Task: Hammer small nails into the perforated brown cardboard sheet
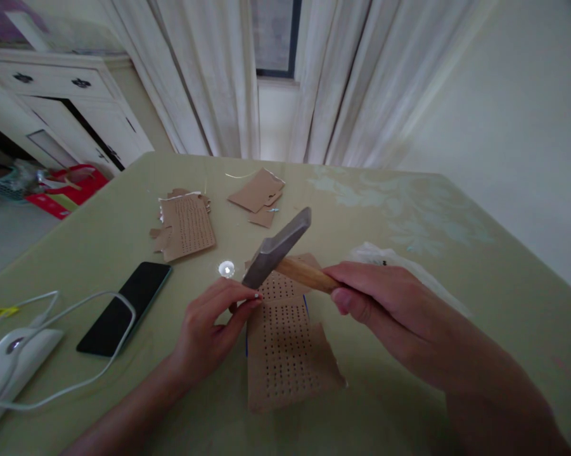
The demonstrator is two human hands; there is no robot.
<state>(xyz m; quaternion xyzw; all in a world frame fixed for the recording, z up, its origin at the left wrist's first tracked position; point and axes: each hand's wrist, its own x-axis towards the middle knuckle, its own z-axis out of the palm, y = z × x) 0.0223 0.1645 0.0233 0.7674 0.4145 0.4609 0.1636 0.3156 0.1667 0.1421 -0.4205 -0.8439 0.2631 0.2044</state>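
At the far left a white device [9,361] sits at the table edge with a pale looped cable [76,304], and just beside it a black flat phone [123,307] lies face up on the pale green tabletop [456,278]. Farther back rests a punched brown cardboard piece [189,226], with plain brown cardboard scraps [258,190] to its right.

Your left hand [209,329] pinches something small between thumb and fingertips at the upper edge of the brown cardboard sheet dotted with rows of small holes [285,345], which lies flat at the centre of the table; what it pinches is too small to tell, possibly a nail or punch. Your right hand [384,304] is clenched around the wooden handle of the grey steel-headed hammer [278,248], whose head hangs tilted just above your left fingertips.

By the look of it, you are in the punching step, adding holes to the sheet. The next strike calls for a short, controlled tap, with the hammer face square over the pinched piece and your fingertips kept low and clear.
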